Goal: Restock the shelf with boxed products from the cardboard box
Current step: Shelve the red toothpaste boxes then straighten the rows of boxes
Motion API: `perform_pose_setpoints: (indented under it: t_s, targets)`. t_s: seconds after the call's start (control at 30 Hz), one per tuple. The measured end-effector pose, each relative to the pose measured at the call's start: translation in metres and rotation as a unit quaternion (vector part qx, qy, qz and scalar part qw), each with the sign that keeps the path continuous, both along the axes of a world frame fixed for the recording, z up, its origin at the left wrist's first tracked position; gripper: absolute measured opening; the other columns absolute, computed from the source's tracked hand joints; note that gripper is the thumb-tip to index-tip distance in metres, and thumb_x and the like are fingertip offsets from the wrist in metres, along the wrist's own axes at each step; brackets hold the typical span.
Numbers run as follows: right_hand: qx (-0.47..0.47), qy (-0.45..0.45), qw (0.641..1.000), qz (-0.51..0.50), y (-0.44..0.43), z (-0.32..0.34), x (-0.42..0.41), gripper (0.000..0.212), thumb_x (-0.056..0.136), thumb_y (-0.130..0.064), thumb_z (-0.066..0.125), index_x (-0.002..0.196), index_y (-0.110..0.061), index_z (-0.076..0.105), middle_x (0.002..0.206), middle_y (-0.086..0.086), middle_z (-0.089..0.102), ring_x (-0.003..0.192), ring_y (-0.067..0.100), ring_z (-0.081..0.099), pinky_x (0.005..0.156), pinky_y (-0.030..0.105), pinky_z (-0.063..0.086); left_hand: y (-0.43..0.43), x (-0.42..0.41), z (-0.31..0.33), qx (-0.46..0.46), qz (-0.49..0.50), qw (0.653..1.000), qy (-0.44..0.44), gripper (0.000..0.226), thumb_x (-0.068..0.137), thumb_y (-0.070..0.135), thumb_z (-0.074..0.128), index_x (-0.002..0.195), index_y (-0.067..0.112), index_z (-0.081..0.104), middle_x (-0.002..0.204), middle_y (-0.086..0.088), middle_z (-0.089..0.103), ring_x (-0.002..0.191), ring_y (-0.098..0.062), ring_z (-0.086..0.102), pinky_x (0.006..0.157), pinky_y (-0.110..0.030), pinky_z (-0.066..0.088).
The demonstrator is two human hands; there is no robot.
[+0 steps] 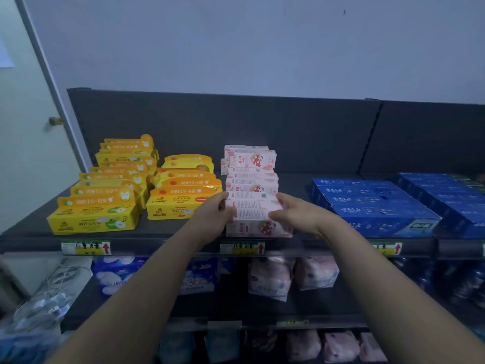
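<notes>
Both forearms reach up from the lower edge of the view to the front of the top shelf [157,239]. The left hand [212,216] grips the left end of a pink box [252,206], fingers curled round its side. The right hand [296,214] grips the right end, fingertips laid on the top face. The pink box lies flat, small print upward, resting on a second pink carton [258,229] that stands at the shelf's front edge.

Price labels [242,248] with red arrows sit on the rail just below that edge. The shelf beneath carries soft pink packs [270,278] and blue-and-white packs [115,274].

Behind the held box a pink row [252,177] of matching cartons runs back toward the rear. Just beside it on the left stand orange-topped boxes [181,203], and farther left yellow boxes [94,219] with green marks, both in rows. On the right, well apart from the pink row, blue boxes [375,206] lie in rows.

A dark back panel [210,127] closes the shelf, with a pale wall [236,48] above it. A door [26,143] with a knob [55,120] stands at the far left
</notes>
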State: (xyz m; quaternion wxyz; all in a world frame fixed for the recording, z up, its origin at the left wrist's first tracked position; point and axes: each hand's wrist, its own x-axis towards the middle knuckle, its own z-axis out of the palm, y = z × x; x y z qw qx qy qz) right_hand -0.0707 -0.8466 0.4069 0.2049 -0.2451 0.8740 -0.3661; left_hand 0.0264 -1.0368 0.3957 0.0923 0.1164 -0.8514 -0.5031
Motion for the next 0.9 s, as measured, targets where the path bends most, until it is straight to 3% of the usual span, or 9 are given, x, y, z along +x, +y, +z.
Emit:
perform_pose_setpoints:
  t_s: [0.13, 0.23, 0.33, 0.4, 0.47, 0.63, 0.7, 0.77, 0.9]
  targets:
    - [0.019, 0.001, 1.0, 0.016, 0.004, 0.001, 0.002, 0.072, 0.07, -0.048, 0.058, 0.138, -0.035, 0.038, 0.114, -0.011, 0.067, 0.105, 0.021, 0.064, 0.1, 0.046, 0.046, -0.006, 0.003, -0.002, -0.005, -0.012, 1.0, -0.005, 0.056, 0.096, 0.027, 0.053, 0.147, 0.021, 0.032, 0.145, -0.004, 0.043, 0.125, -0.025, 0.048, 0.101, -0.046, 0.046]
    - [0.031, 0.001, 0.999, 0.03, 0.008, 0.001, -0.003, 0.08, 0.066, -0.056, 0.059, 0.14, -0.039, 0.035, 0.12, -0.017, 0.063, 0.107, 0.014, 0.063, 0.102, 0.044, 0.044, -0.007, 0.003, 0.003, -0.006, -0.015, 1.0, -0.017, 0.057, 0.095, 0.025, 0.056, 0.147, 0.021, 0.032, 0.144, -0.004, 0.044, 0.12, -0.023, 0.052, 0.099, -0.045, 0.048]
    - [0.047, 0.001, 0.998, 0.039, 0.013, 0.011, 0.0, 0.072, 0.085, -0.043, 0.06, 0.148, -0.034, 0.027, 0.132, -0.017, 0.053, 0.117, 0.011, 0.054, 0.105, 0.031, 0.038, -0.01, -0.001, 0.008, -0.022, -0.024, 0.999, -0.008, 0.049, 0.095, 0.018, 0.056, 0.141, 0.017, 0.04, 0.129, 0.004, 0.055, 0.099, -0.007, 0.058, 0.081, -0.029, 0.054]
    - [0.042, 0.001, 0.999, 0.025, 0.016, 0.017, -0.005, 0.068, 0.092, -0.036, 0.059, 0.15, -0.03, 0.025, 0.141, -0.013, 0.046, 0.122, 0.011, 0.049, 0.104, 0.027, 0.034, -0.011, -0.005, 0.017, -0.038, -0.002, 0.999, 0.018, 0.044, 0.094, 0.015, 0.058, 0.136, 0.019, 0.046, 0.113, 0.014, 0.056, 0.082, 0.004, 0.053, 0.061, -0.012, 0.047]
    - [0.013, 0.012, 1.0, 0.004, 0.016, 0.025, -0.009, 0.062, 0.092, -0.035, 0.06, 0.147, -0.031, 0.032, 0.146, -0.011, 0.043, 0.12, 0.009, 0.047, 0.104, 0.027, 0.034, -0.012, -0.014, 0.026, -0.065, 0.042, 0.995, 0.063, 0.042, 0.091, 0.017, 0.062, 0.131, 0.021, 0.052, 0.105, 0.017, 0.058, 0.078, 0.005, 0.053, 0.053, -0.009, 0.043]
    - [-0.021, 0.023, 0.999, -0.033, 0.007, 0.035, -0.028, 0.054, 0.097, -0.029, 0.053, 0.147, -0.03, 0.033, 0.148, -0.006, 0.041, 0.115, 0.008, 0.042, 0.092, 0.026, 0.029, -0.016, -0.049, 0.035, -0.138, 0.075, 0.983, 0.092, 0.043, 0.089, 0.017, 0.065, 0.131, 0.014, 0.056, 0.109, 0.002, 0.064, 0.08, -0.001, 0.06, 0.059, -0.006, 0.044]
    - [-0.016, 0.025, 0.999, -0.039, 0.002, 0.035, -0.04, 0.054, 0.097, -0.027, 0.054, 0.147, -0.029, 0.033, 0.147, -0.007, 0.042, 0.124, 0.012, 0.043, 0.091, 0.025, 0.029, -0.02, -0.063, 0.036, -0.194, 0.063, 0.978, 0.046, 0.049, 0.089, 0.021, 0.063, 0.136, 0.015, 0.051, 0.125, -0.001, 0.061, 0.103, -0.01, 0.06, 0.078, -0.017, 0.05]
    - [-0.017, 0.016, 0.999, -0.041, -0.004, 0.035, -0.052, 0.056, 0.095, -0.021, 0.056, 0.147, -0.027, 0.034, 0.137, -0.01, 0.047, 0.113, 0.009, 0.043, 0.089, 0.024, 0.029, -0.025, -0.077, 0.038, -0.22, 0.047, 0.974, -0.007, 0.056, 0.088, 0.022, 0.063, 0.141, 0.017, 0.045, 0.137, -0.003, 0.054, 0.121, -0.019, 0.054, 0.092, -0.032, 0.051]
    - [-0.012, 0.001, 0.999, -0.044, -0.018, 0.031, -0.075, 0.057, 0.091, -0.016, 0.056, 0.143, -0.031, 0.038, 0.121, -0.011, 0.057, 0.103, 0.009, 0.052, 0.075, 0.023, 0.04, -0.031, -0.097, 0.04, -0.273, 0.023, 0.958, -0.086, 0.058, 0.088, 0.024, 0.065, 0.141, 0.016, 0.043, 0.138, -0.005, 0.053, 0.121, -0.023, 0.053, 0.096, -0.039, 0.05]
